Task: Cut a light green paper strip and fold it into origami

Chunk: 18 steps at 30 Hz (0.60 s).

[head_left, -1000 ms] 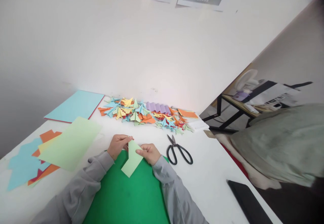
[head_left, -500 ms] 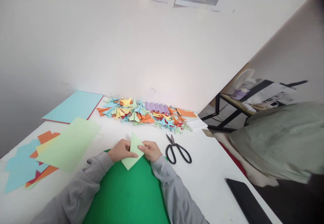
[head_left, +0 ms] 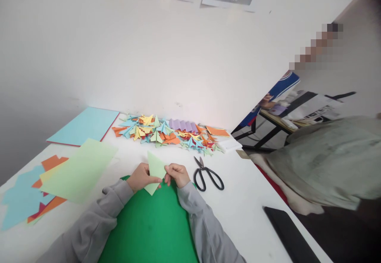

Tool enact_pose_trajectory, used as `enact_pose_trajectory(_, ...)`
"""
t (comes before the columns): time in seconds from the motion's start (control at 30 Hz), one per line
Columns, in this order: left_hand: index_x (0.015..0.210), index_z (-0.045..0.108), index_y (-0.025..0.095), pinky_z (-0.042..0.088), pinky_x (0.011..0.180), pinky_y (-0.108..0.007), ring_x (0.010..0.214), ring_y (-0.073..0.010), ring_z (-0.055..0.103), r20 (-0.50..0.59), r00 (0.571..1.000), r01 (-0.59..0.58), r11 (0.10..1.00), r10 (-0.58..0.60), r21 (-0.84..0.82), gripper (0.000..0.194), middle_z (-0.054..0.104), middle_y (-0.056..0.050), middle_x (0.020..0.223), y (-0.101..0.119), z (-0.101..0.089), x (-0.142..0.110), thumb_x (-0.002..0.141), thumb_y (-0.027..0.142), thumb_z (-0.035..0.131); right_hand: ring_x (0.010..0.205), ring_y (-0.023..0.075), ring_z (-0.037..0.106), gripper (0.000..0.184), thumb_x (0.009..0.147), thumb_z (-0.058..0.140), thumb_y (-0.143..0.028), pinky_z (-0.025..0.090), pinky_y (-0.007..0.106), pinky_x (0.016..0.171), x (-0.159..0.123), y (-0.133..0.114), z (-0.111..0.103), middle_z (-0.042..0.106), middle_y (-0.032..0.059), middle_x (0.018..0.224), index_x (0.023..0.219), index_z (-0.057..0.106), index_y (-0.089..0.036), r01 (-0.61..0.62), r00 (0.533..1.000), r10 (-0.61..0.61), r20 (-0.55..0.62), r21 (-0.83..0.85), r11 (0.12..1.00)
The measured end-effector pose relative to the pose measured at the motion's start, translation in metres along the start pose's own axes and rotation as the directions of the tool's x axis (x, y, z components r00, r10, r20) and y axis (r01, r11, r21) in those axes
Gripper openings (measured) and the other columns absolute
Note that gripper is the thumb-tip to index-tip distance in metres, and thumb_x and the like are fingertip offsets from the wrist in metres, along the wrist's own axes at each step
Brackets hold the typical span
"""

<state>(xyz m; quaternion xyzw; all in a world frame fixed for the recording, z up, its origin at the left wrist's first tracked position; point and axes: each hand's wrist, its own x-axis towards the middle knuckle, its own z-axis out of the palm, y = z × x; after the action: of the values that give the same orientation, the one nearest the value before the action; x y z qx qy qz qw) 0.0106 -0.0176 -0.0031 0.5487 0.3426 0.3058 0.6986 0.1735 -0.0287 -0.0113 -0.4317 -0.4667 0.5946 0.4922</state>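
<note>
A light green sheet of folded paper (head_left: pixel 156 167) is held up between my two hands, above a green surface (head_left: pixel 149 223) at the near edge of the table. My left hand (head_left: pixel 142 179) grips its left side, the thumb lying across the front. At the right corner, my right hand (head_left: pixel 177 175) pinches the paper between thumb and fingers. The fingers behind the paper are partly hidden. Black-handled scissors (head_left: pixel 204 172) lie on the table to the right of my right hand, blades slightly apart.
Small folded paper planes (head_left: pixel 156 130) pile along the wall beside purple pleated paper (head_left: pixel 183 125). At left lie a large green sheet (head_left: pixel 79 171), coloured scraps (head_left: pixel 25 193) and a blue sheet (head_left: pixel 85 125). A black flat object (head_left: pixel 290 235) lies at right; people are beyond the table.
The folded paper has turned and its tip has shifted left. My right hand has moved from the paper's face to its right corner. Another person has come into view at the upper right.
</note>
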Motion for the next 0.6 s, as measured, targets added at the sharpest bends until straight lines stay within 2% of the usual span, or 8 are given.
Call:
enact_pose_trajectory(0.2, 0.073, 0.066, 0.010, 0.048, 0.050, -0.028, 0.052, -0.0165, 0.060, 0.024, 1.000, 0.015, 1.000, -0.014, -0.021, 0.024, 0.066, -0.005, 0.061, 0.002, -0.001, -0.001, 0.055, 0.026, 0.071, 0.027, 0.0090, 0.046, 0.037, 0.063, 0.060, -0.049, 0.034, 0.019, 0.030, 0.000, 0.002, 0.003, 0.055, -0.0014, 0.035, 0.049, 0.049, -0.017, 0.010, 1.000, -0.010, -0.021, -0.001, 1.000)
enact_pose_trajectory(0.43, 0.074, 0.066, 0.012, 0.047, 0.054, -0.028, 0.053, -0.0161, 0.060, 0.209, 0.978, 0.004, 1.000, 0.000, -0.018, 0.029, 0.065, -0.003, 0.063, 0.010, -0.002, -0.003, 0.050, 0.024, 0.074, 0.027, 0.0066, 0.044, 0.037, 0.067, 0.058, -0.047, 0.031, 0.017, 0.031, -0.001, 0.002, 0.006, 0.055, -0.0023, 0.037, 0.048, 0.050, -0.016, 0.095, 0.971, -0.119, -0.207, -0.121, 0.988)
enact_pose_trajectory(0.6, 0.079, 0.065, 0.013, 0.047, 0.051, -0.026, 0.056, -0.0171, 0.061, 0.245, 0.969, 0.034, 0.999, -0.038, 0.022, 0.031, 0.065, -0.002, 0.065, 0.012, -0.004, -0.005, 0.051, 0.024, 0.073, 0.027, 0.0062, 0.042, 0.037, 0.070, 0.056, -0.045, 0.031, 0.018, 0.032, -0.002, 0.003, 0.009, 0.053, -0.0027, 0.036, 0.048, 0.051, -0.016, 0.156, 0.952, -0.199, -0.233, -0.191, 0.969)
